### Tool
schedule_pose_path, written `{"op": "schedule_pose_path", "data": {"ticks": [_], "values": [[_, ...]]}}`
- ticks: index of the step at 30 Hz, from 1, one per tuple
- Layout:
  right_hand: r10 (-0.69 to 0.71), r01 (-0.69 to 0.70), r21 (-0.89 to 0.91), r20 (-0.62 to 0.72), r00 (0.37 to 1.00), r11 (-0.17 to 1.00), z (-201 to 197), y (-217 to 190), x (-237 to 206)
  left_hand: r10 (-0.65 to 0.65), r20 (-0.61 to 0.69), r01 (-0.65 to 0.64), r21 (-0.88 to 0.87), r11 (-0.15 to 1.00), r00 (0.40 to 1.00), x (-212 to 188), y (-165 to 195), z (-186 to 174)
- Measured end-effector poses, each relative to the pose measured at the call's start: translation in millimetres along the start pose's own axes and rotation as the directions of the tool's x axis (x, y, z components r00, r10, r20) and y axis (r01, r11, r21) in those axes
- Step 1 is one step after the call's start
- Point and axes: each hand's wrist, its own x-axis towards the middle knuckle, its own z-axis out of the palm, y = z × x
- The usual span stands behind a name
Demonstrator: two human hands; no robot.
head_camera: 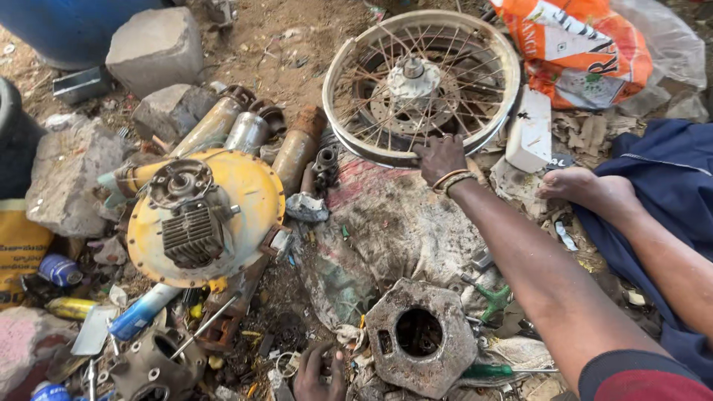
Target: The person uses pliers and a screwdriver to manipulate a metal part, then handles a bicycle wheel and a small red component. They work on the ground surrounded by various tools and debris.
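Note:
My right hand (440,157), with bangles on the wrist, reaches forward and grips the near edge of a rusty spoked wheel rim (496,111) lying flat on the dirt. The wheel's hub (413,77) sits at its centre. My left hand (319,373) is low at the bottom edge, fingers resting among small metal scraps beside a rusty hexagonal casting with a round hole (420,334). Whether the left hand holds anything is hidden. A bare foot (583,186) lies to the right of the wheel.
A yellow round engine cover with a finned part (204,219) lies at left, with rusty tubes (297,148) behind it. Stones (156,48) and a blue drum (70,26) are at the back left. An orange sack (579,44) lies at the back right, and a dirty cloth (394,223) covers the middle.

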Motion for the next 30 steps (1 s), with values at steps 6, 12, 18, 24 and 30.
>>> {"op": "schedule_pose_path", "data": {"ticks": [6,12,18,24,30], "values": [[0.015,-0.017,0.052,0.049,0.999,0.999,14,5,-6,0.034,0.060,-0.040,0.097,0.995,0.998,-6,9,3],[0.026,-0.025,0.086,-0.014,1.000,0.996,22,2,-18,-0.041,0.043,0.038,0.055,0.998,0.998,-3,27,-9],[0.004,-0.009,0.074,0.056,0.998,0.997,22,-4,-54,-0.045,0.052,0.041,0.081,0.996,0.998,-2,16,1],[-0.008,0.000,0.080,0.108,0.994,0.997,31,0,-55,0.064,0.190,-0.077,0.061,0.995,0.980,2,14,6],[-0.045,0.056,0.167,-0.072,0.996,0.984,51,1,-66,0.478,-0.020,-0.478,0.008,0.878,0.878,51,140,26]]}}
